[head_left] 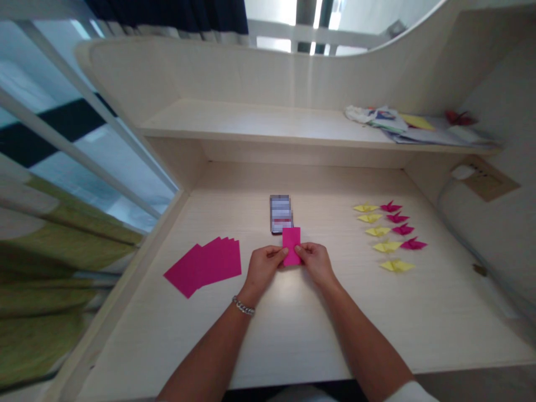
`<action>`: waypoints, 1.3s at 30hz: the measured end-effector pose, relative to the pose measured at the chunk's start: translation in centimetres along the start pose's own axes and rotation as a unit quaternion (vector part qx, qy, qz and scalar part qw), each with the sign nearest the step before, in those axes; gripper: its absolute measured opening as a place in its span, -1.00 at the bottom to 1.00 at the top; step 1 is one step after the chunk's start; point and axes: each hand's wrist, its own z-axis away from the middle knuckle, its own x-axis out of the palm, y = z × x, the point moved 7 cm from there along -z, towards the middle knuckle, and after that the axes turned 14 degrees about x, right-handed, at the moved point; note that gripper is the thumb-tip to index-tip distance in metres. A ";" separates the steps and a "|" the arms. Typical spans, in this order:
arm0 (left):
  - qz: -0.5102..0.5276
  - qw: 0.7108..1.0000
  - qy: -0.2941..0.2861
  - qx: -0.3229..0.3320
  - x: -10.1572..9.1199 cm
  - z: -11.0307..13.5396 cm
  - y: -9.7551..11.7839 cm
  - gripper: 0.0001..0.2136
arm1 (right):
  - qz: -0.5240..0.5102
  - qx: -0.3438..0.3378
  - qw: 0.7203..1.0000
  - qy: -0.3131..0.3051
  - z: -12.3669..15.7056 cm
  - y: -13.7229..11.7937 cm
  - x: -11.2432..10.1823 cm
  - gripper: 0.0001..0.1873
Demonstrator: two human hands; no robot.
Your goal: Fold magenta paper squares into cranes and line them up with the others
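Between my two hands is a small folded rectangle of pink paper [291, 243], held upright just in front of a phone [280, 213]. My left hand [266, 267] pinches its left edge, thumb on the near face. At the right edge, my right hand [317, 261] grips it the same way. A fan of pink paper sheets [209, 262] lies on the desk to the left. Over on the right sit folded paper cranes in two columns, several yellow cranes [378, 231] and several pink cranes [403, 229].
The pale wooden desk [288, 335] has a raised shelf [259, 123] along its back. Papers and a plastic bag [379, 118] lie on the shelf's right end. A white cable [460, 231] runs from a wall socket [486, 178] on the right. Metal bars [84, 148] border the left.
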 end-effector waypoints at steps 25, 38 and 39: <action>-0.054 0.998 -0.025 -0.001 0.5 0.4 1.7 -0.61 | 0.067 -0.019 0.997 0.041 0.8 -1.0 -0.1 -0.65; 0.035 0.997 -0.037 -0.057 1.1 0.5 0.1 -0.68 | 0.117 -0.051 0.989 0.080 1.4 -1.9 -0.3 -0.62; 0.037 0.997 -0.037 -0.054 1.1 0.5 0.0 -0.68 | 0.112 -0.052 0.989 0.082 1.4 -1.9 -0.3 -0.62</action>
